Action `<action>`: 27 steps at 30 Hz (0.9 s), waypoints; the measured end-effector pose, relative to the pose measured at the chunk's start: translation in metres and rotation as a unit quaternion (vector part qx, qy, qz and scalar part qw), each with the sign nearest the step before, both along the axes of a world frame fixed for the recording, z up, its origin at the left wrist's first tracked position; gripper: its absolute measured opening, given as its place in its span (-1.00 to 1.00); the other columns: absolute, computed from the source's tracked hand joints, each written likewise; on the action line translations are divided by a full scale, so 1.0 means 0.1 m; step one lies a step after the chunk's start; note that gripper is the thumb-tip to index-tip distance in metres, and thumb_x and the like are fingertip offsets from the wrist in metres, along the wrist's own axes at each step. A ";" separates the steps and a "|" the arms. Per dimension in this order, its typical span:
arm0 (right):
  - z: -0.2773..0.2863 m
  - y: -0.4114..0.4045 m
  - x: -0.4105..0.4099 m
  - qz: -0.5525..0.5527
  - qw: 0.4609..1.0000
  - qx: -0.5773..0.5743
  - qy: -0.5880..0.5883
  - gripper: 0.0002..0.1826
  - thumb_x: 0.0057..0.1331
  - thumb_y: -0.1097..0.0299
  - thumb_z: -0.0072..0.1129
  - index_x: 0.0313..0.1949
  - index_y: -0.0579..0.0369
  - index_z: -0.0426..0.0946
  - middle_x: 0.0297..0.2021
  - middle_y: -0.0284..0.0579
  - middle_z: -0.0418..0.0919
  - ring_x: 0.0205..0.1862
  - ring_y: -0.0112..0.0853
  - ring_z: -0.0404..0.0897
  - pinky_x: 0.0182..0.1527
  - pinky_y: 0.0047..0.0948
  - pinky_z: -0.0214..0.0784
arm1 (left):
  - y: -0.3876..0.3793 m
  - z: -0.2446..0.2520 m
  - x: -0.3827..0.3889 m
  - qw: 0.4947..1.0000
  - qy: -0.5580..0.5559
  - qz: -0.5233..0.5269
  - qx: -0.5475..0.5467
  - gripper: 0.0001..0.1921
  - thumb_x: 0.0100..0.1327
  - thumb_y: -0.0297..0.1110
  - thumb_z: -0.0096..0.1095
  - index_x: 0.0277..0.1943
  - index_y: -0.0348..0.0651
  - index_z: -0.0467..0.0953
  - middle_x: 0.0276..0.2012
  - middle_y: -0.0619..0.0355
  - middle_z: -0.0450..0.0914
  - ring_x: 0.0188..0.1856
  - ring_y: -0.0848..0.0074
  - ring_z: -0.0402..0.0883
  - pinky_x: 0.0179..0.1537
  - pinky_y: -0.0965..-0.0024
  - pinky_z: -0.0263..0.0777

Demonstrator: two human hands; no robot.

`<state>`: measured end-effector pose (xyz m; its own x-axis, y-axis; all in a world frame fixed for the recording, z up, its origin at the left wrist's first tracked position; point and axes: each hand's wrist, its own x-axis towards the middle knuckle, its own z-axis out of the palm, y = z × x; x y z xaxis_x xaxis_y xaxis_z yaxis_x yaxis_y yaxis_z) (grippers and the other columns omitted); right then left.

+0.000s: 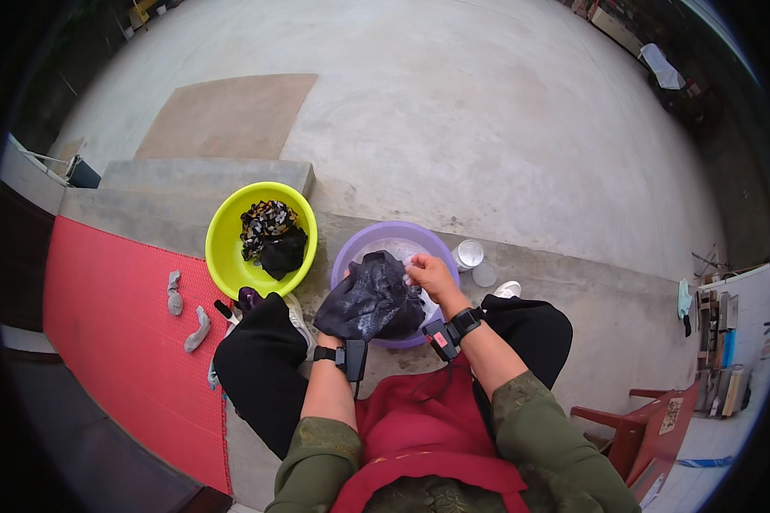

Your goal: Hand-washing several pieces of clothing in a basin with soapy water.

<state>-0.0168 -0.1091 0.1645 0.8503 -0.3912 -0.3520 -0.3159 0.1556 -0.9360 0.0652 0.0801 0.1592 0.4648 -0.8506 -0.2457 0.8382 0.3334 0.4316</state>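
A dark wet cloth (378,295) with white suds on it is spread over a purple plastic basin (394,229) that holds soapy water. My left hand (345,274) is almost wholly hidden beneath the cloth; only a bit of a finger shows at its left edge. At the cloth's upper right side is my right hand (427,272), its fingers bent together at the fabric, with suds by the fingertips; whether they pinch it is unclear. Left of the basin, a yellow-green basin (218,243) contains a patterned fabric (263,224) and a black cloth (283,253).
A white tub (469,254) and a round translucent lid (485,274) stand right of the purple basin. Grey socks (197,330) lie on a red mat (122,320) at left. A scrubbing brush (226,311) is near my left knee. A red wooden chair (648,429) stands at lower right.
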 end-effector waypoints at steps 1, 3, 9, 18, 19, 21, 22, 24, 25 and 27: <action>-0.04 -0.05 -0.02 -0.055 0.997 0.044 -0.010 -0.90 0.04 0.45 0.03 -0.44 0.20 0.38 -0.65 -0.32 0.37 -0.64 -0.58 0.35 -0.55 -0.63 0.22 | -0.05 -0.02 -0.04 1.000 -0.015 -0.024 0.005 -0.62 0.27 -0.20 -0.34 -0.01 -0.29 0.25 -0.14 0.15 0.42 -0.15 0.57 0.38 -0.07 0.54 0.24; -0.11 -0.11 -0.03 -0.075 0.995 0.072 0.009 -0.90 0.04 0.47 0.05 -0.42 0.17 0.37 -0.63 -0.34 0.35 -0.64 -0.58 0.34 -0.55 -0.64 0.24 | -0.15 -0.05 -0.10 0.995 -0.059 -0.075 0.007 -0.62 0.28 -0.21 -0.34 0.00 -0.29 0.25 -0.14 0.15 0.42 -0.14 0.57 0.38 -0.06 0.54 0.24; -0.11 0.00 0.05 -0.105 0.982 0.153 0.032 -0.90 0.04 0.48 0.05 -0.41 0.15 0.37 -0.58 -0.33 0.39 -0.59 -0.59 0.37 -0.52 -0.68 0.26 | -0.21 -0.08 -0.10 0.982 0.124 -0.143 -0.011 -0.55 0.23 -0.03 -0.28 -0.15 -0.29 0.37 -0.31 0.15 0.50 -0.31 0.53 0.46 -0.22 0.52 0.35; -0.04 0.12 0.20 0.143 0.987 -0.074 0.012 -0.85 0.07 0.39 -0.01 -0.41 0.23 0.39 -0.64 -0.29 0.41 -0.60 -0.60 0.39 -0.54 -0.62 0.24 | -0.10 0.39 0.03 0.989 -0.024 -0.085 0.122 -0.67 0.16 -0.15 -0.05 -0.38 -0.29 0.46 -0.50 0.19 0.52 -0.54 0.60 0.48 -0.46 0.59 0.36; -0.07 0.07 0.20 0.109 0.991 -0.073 -0.001 -0.84 0.07 0.38 -0.01 -0.41 0.23 0.40 -0.63 -0.29 0.42 -0.60 -0.59 0.39 -0.54 -0.60 0.24 | -0.16 0.45 -0.02 0.988 -0.025 -0.094 0.122 -0.67 0.16 -0.15 -0.05 -0.38 -0.29 0.46 -0.50 0.19 0.52 -0.54 0.60 0.48 -0.46 0.59 0.36; -0.12 0.06 0.15 0.104 0.984 -0.143 0.012 -0.83 0.05 0.40 -0.03 -0.41 0.25 0.41 -0.60 -0.26 0.44 -0.55 -0.56 0.42 -0.50 -0.60 0.25 | -0.23 0.61 -0.08 0.983 -0.046 -0.071 0.165 -0.68 0.17 -0.15 -0.06 -0.42 -0.27 0.45 -0.52 0.20 0.51 -0.54 0.60 0.48 -0.51 0.60 0.36; -0.03 0.19 0.12 0.167 0.967 -0.194 -0.004 -0.84 0.04 0.42 -0.03 -0.40 0.26 0.41 -0.59 -0.25 0.45 -0.53 -0.56 0.42 -0.47 -0.60 0.25 | -0.15 0.48 -0.05 0.985 -0.037 -0.055 0.156 -0.68 0.17 -0.13 -0.07 -0.40 -0.26 0.44 -0.53 0.20 0.50 -0.55 0.60 0.48 -0.50 0.60 0.36; 0.09 0.32 0.08 0.194 0.955 -0.221 -0.030 -0.85 0.02 0.47 -0.06 -0.41 0.27 0.42 -0.56 -0.26 0.47 -0.47 -0.56 0.41 -0.40 -0.61 0.24 | -0.09 0.26 0.04 0.988 0.001 -0.025 0.154 -0.68 0.18 -0.13 -0.09 -0.38 -0.25 0.44 -0.53 0.21 0.50 -0.56 0.60 0.47 -0.49 0.59 0.37; 0.06 0.32 0.04 0.195 0.955 -0.222 -0.030 -0.85 0.02 0.47 -0.06 -0.41 0.27 0.42 -0.56 -0.26 0.47 -0.47 -0.56 0.41 -0.40 -0.61 0.24 | -0.09 0.19 0.07 0.988 0.041 0.001 0.146 -0.68 0.19 -0.12 -0.11 -0.36 -0.24 0.43 -0.54 0.22 0.49 -0.57 0.60 0.47 -0.48 0.59 0.38; 0.02 0.33 0.02 0.094 0.991 -0.098 -0.017 -0.84 0.04 0.46 -0.06 -0.40 0.27 0.41 -0.54 -0.28 0.47 -0.46 -0.59 0.41 -0.41 -0.61 0.24 | -0.15 0.15 0.11 0.996 0.051 -0.006 0.074 -0.64 0.22 -0.08 -0.20 -0.30 -0.21 0.42 -0.48 0.20 0.50 -0.49 0.57 0.48 -0.37 0.55 0.38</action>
